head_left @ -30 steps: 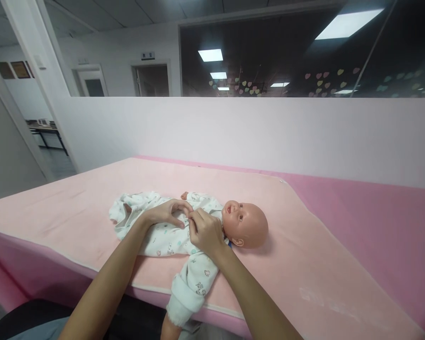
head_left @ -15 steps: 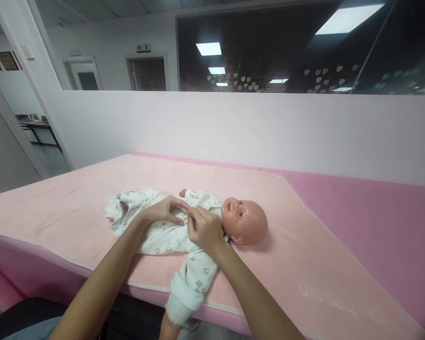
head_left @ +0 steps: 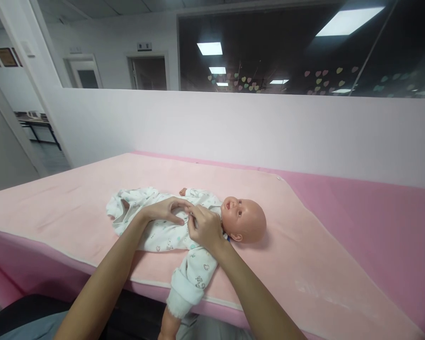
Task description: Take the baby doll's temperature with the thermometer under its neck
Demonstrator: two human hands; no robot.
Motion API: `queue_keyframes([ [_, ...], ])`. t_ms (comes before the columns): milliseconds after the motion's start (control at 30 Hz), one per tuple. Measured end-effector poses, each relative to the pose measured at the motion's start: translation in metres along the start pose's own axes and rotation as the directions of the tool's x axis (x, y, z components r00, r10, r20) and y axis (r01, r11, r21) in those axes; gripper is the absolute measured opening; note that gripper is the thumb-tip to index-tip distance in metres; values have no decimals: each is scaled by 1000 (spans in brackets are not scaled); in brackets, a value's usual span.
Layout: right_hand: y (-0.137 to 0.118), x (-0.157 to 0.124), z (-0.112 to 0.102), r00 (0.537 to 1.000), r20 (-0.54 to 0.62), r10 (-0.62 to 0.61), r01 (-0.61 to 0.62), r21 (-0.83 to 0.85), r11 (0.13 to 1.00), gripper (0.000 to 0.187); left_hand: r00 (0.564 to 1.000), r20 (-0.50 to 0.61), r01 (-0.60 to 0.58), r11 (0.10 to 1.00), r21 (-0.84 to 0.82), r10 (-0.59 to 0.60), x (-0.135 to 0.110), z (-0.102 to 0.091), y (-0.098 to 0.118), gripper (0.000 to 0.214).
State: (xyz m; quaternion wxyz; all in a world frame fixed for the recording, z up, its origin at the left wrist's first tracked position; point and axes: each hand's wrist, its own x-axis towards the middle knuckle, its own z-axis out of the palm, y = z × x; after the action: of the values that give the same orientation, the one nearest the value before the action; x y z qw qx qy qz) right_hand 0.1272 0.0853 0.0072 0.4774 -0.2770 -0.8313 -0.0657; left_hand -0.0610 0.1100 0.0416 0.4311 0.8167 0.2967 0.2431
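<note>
A bald baby doll (head_left: 246, 219) lies on its back, head to the right, in a white printed baby garment (head_left: 163, 236). My left hand (head_left: 168, 209) curves over the front of the garment, its fingertips at the cloth and meeting my right fingers. Thumb and fingers of my right hand (head_left: 204, 225) are pinched together at the same spot on the chest, on the garment's front. The exact bit of cloth between the fingertips is hidden. The near sleeve (head_left: 187, 288), cuff folded back, hangs over the table edge with the doll's arm (head_left: 169, 323) showing below.
Under the doll is a pale pink mat (head_left: 304, 264) over a brighter pink cover (head_left: 357, 212). A white low wall (head_left: 251, 127) with a dark window (head_left: 269, 52) above runs along the back. The table's front edge is close to my body.
Both hands stay at the doll's chest in nearly the same pose. The view has shifted very slightly.
</note>
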Motion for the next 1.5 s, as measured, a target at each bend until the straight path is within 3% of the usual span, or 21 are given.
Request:
queue_keyframes([
  [467, 1, -1, 2, 1000, 14, 14, -13, -43, 999, 14, 992, -89, 91, 996, -27, -93, -1, -4, -11, 47],
  [900, -1, -1, -1, 1000, 30, 4, -2, -55, 998, 13, 992, -84, 82, 985, -154, -95, -2, -3, -11, 37],
  [1500, -1, 0, -1, 998, 57, 13, -11, -44, 999, 14, 990, -99, 85, 990, -108, -96, -2, -1, -8, 27],
])
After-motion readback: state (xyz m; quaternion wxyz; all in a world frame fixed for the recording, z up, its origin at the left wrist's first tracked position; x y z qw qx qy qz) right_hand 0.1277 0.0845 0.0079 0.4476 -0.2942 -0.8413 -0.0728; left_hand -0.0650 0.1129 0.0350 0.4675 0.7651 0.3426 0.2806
